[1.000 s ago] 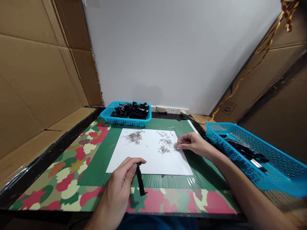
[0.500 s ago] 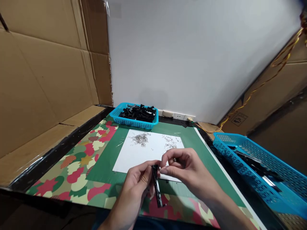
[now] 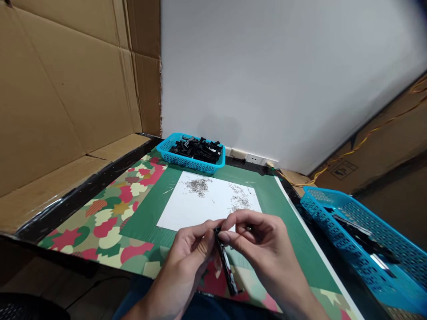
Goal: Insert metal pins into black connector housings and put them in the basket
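Note:
A narrow black plastic part (image 3: 227,266) slants down toward the table's front edge, its upper end between my hands. My left hand (image 3: 191,255) is closed on that upper end, thumb along its side. The thumb and forefinger of my right hand (image 3: 256,235) pinch at the same end; whether they hold something small there is hidden. Beyond my hands lies a white sheet (image 3: 170,209) with a dense pile of tiny thin metal pieces (image 3: 198,186) at its left and looser ones (image 3: 239,198) at its right.
A blue basket (image 3: 190,164) heaped with black parts (image 3: 196,150) stands at the back. Another blue basket (image 3: 336,235) with fewer black parts is at the right. Cardboard (image 3: 66,89) walls the left side; sockets (image 3: 253,159) line the back wall.
The right fingertips have closed in on the black part's upper end. The part's lower end has swung to the right. The camera view has shifted slightly.

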Motion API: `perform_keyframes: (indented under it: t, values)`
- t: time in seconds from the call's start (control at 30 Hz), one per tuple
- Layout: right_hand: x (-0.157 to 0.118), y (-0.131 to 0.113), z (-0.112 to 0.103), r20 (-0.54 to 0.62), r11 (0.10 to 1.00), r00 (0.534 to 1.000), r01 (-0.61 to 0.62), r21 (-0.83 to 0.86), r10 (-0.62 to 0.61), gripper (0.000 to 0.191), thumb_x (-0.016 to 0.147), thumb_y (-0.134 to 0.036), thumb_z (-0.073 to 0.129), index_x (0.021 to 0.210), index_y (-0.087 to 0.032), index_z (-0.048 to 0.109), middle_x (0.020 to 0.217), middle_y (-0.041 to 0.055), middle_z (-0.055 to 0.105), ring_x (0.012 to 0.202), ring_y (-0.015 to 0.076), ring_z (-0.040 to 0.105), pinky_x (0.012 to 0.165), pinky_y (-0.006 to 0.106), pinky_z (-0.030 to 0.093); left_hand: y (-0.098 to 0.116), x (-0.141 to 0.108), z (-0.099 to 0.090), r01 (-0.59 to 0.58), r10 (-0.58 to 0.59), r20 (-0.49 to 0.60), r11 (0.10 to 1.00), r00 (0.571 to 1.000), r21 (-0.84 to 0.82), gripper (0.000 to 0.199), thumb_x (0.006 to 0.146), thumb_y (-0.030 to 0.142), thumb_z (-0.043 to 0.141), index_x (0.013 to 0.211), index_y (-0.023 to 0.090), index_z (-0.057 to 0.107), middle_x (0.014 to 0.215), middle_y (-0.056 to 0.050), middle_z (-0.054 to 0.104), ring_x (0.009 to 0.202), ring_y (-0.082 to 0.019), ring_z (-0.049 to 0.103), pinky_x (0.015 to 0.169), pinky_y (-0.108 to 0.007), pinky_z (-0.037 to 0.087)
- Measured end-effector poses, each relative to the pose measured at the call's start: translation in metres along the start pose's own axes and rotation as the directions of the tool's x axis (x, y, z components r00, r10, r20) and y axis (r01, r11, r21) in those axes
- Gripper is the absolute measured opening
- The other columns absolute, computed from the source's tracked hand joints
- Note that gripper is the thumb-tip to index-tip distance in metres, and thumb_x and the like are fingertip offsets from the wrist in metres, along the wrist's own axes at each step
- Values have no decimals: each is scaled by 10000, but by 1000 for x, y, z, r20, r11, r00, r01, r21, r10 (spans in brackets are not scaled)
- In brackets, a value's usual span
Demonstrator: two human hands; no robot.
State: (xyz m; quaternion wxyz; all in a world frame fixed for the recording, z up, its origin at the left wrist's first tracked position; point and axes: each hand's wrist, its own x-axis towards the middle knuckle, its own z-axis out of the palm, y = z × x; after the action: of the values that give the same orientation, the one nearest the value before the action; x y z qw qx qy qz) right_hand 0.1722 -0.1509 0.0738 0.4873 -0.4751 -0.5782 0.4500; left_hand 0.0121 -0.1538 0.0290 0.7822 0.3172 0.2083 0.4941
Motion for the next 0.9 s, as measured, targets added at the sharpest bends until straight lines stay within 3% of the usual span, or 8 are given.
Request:
perform_keyframes:
  t: [0.23,0.33,0.43,0.57,0.73,0.9]
  values:
    - [-3,4,4,-81,999,996,45,-1,-45,254,759,-438,928,761,-212,813,569,-15,505,538,120,358,479,260,282,-2,-1,1,-18,17,-24,999,1000,-38,240,923,374,836,1102,215,859,890,-38,791,634,-82,615,603,-168,517]
    - [-3,3,2,-77,996,994,77,-42,-80,226,768,-411,926,751,-210,824,551,-14,499,537,120,366,472,255,282,-3,-2,-2,-33,32,-36,999,999,-37,202,937,352,825,1099,237,861,989,-44,818,809,-122,714,797,-199,583]
    - [-4,2,-1,-38,988,991,121,-97,-125,175,813,-379,898,786,-212,852,574,10,586,521,119,402,458,254,307,-3,-3,-2,-42,40,-40,998,998,-42,182,931,354,832,1084,261,864,1046,-31,827,999,-149,745,950,-207,568]
    - [-5,0,-5,14,965,975,220,-144,-220,77,891,-301,835,919,-258,893,717,61,731,597,164,570,520,275,431,-2,-3,1,-28,28,-10,999,1000,-18,213,954,375,803,1112,244,860,1069,-49,827,983,-156,754,914,-205,578]
    - [-6,-2,-7,26,929,947,319,-189,-320,102,894,-255,828,931,-321,897,603,18,657,545,146,515,487,261,392,-2,-3,1,-38,38,-10,999,999,-22,197,953,363,804,1098,246,865,1092,-60,821,975,-168,750,905,-224,580]
    - [-7,-1,-10,38,917,943,329,-226,-330,66,894,-248,825,880,-267,886,609,31,668,551,150,533,502,279,408,-1,-2,2,-32,30,65,999,997,22,248,998,387,742,1163,237,851,1186,-73,799,1072,-194,726,969,-249,554]
